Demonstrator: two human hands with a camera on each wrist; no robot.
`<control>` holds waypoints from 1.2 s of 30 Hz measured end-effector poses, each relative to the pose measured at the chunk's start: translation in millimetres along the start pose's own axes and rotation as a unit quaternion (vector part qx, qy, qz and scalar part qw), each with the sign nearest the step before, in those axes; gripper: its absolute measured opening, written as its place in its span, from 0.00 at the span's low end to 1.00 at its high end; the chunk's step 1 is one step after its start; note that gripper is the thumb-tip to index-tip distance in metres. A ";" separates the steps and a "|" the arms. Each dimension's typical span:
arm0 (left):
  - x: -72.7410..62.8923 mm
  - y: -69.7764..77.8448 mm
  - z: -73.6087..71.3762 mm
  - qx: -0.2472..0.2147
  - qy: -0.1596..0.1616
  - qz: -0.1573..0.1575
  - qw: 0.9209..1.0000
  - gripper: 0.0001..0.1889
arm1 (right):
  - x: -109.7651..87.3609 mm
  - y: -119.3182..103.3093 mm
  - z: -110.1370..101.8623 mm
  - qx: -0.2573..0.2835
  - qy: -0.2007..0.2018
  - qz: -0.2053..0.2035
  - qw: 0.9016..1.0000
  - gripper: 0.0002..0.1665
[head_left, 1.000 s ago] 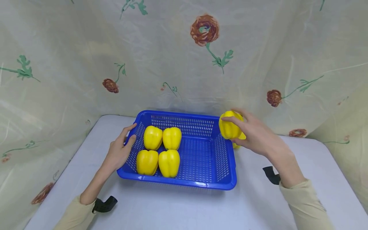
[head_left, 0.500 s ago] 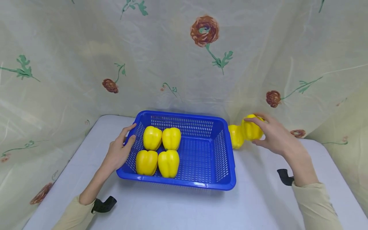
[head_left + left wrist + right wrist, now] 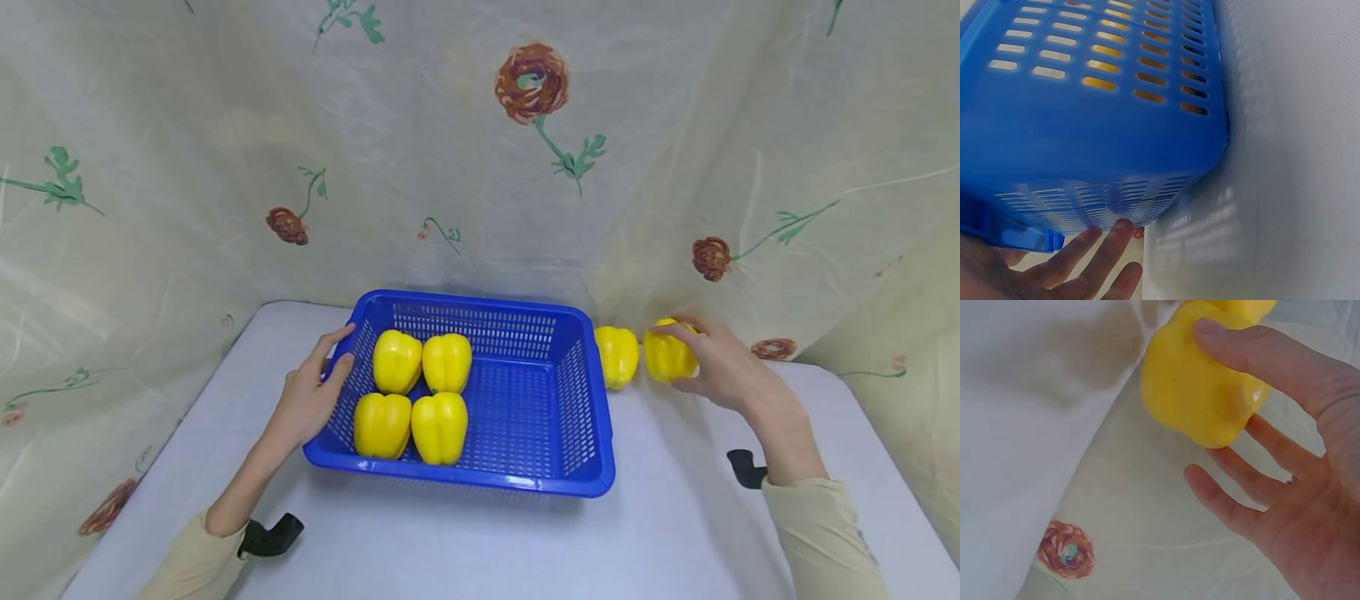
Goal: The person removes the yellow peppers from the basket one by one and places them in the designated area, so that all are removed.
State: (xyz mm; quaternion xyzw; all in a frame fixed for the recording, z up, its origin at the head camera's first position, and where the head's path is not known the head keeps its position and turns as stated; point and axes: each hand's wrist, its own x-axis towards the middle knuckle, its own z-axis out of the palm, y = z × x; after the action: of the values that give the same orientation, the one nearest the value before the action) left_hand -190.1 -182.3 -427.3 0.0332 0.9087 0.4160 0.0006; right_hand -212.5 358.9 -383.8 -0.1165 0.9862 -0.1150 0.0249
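Note:
At the left end of the blue plastic basket (image 3: 517, 482), my left hand (image 3: 311, 396) holds the rim, thumb at the top edge. In the left wrist view, the fingers (image 3: 1110, 250) of that hand touch the outer wall of the basket. My right hand (image 3: 723, 367) grips a yellow bell pepper (image 3: 667, 354) beyond the right end of the basket. In the right wrist view the thumb lies over the bell pepper (image 3: 1204, 381), with fingers behind it. Another yellow bell pepper (image 3: 617, 358) stands between it and the basket.
Several yellow bell peppers (image 3: 440, 427) stand in the left half of the basket. A white table (image 3: 480, 550) lies beneath everything. Flower-patterned cloth (image 3: 420, 150) hangs behind and at both sides. Black mounts (image 3: 272, 535) sit at the wrists.
My right hand has carried the bell pepper rightward from over the basket's right rim, then lowered it beside the other one. The left hand and basket have hardly moved.

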 end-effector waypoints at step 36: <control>0.5 -2.5 0.5 -0.009 0.002 0.001 1.000 0.29 | 8.2 2.9 28.0 0.035 -0.036 0.030 0.998 0.49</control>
State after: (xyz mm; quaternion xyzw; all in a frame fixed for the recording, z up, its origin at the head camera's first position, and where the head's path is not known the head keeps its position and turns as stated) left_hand -190.8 -183.5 -429.5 0.0333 0.9049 0.4243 -0.0019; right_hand -219.0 353.6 -411.8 -0.0897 0.9831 -0.1445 0.0684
